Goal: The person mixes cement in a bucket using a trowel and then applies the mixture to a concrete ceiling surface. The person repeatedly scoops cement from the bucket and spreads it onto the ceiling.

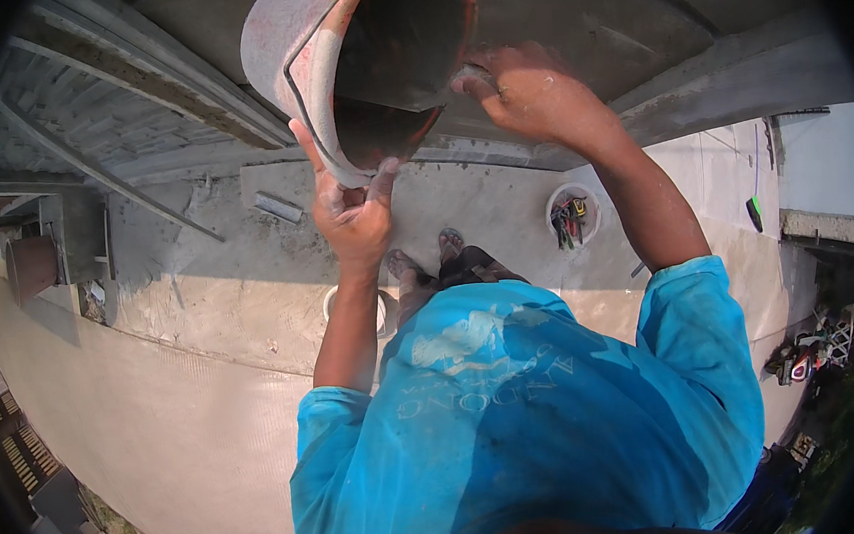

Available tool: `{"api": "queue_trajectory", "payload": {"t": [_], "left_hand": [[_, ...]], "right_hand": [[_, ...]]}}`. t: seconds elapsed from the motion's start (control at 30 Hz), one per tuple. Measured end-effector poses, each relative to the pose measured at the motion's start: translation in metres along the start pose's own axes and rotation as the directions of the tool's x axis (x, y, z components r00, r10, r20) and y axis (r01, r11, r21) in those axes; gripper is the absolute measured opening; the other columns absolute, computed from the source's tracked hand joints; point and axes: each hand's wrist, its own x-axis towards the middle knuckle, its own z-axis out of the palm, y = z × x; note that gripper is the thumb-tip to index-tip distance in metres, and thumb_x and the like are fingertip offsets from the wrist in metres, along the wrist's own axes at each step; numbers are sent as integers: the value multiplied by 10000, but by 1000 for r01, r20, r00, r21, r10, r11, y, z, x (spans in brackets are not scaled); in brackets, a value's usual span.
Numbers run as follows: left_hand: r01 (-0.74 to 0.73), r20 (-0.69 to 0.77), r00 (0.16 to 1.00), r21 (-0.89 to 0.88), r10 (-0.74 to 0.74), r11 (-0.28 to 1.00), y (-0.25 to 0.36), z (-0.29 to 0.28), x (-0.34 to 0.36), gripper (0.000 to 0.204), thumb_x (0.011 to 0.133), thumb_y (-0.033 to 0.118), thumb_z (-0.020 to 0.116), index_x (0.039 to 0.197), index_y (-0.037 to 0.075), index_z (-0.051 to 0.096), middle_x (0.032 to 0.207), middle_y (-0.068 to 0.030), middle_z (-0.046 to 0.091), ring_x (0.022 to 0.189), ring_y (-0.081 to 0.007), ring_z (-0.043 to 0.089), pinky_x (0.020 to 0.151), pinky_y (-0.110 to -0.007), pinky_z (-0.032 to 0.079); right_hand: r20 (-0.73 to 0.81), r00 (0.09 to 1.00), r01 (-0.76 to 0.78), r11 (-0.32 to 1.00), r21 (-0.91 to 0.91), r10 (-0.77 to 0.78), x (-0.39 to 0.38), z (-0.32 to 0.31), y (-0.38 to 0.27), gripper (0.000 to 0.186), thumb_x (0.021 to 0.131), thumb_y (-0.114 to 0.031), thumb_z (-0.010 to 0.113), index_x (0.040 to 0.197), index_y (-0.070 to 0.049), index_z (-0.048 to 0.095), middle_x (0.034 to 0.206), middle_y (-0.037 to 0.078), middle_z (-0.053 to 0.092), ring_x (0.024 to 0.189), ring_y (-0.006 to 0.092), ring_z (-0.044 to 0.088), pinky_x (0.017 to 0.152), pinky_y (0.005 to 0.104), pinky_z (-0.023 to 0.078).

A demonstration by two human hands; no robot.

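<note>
My left hand grips the lower rim of a whitish, plaster-smeared bucket, thumb on one side and a finger stretched along the outside. The bucket is tipped so that its dark, reddish inside shows, and a thin wire handle hangs across its outer wall. My right hand is closed round a grey grip at the bucket's right edge. That grip seems to belong to a flat-bladed trowel, whose dark blade reaches into the bucket mouth. Shadow hides most of the blade and whatever is in the bucket.
A white bucket of hand tools stands on the concrete floor to the right of my feet. Another white bucket is partly behind my left forearm. A metal piece lies near the wall, and a slanting pole leans at the left.
</note>
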Motion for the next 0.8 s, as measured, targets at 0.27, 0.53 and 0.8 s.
{"api": "queue_trajectory", "payload": {"t": [0.27, 0.53, 0.8], "left_hand": [[-119, -77, 988, 185, 135, 976, -12, 24, -21, 270, 898, -6, 751, 1128, -21, 611, 1061, -108, 699, 973, -153, 667, 881, -305, 528], [0, -129, 992, 66, 8, 998, -1, 52, -34, 260, 899, 29, 765, 1110, -8, 618, 1182, -135, 646, 1025, -132, 631, 891, -275, 499], [237, -246, 893, -453, -376, 859, 40, 59, 27, 302, 924, 96, 751, 1141, 55, 545, 1055, -58, 653, 892, -118, 640, 745, -275, 556]], "right_hand": [[9, 1000, -8, 1000, -2, 8, 13, 12, 3, 365, 992, -358, 545, 1141, -67, 707, 1017, 208, 722, 954, 424, 675, 859, 502, 530], [-508, 859, -63, 972, -228, -63, 6, 29, 16, 303, 962, -364, 615, 1120, -114, 685, 1056, 119, 669, 900, 347, 693, 778, 483, 553], [-641, 759, 154, 988, 7, -114, -11, -22, 42, 241, 952, -313, 677, 1053, -94, 689, 964, 76, 674, 817, 252, 670, 692, 367, 516]]}}
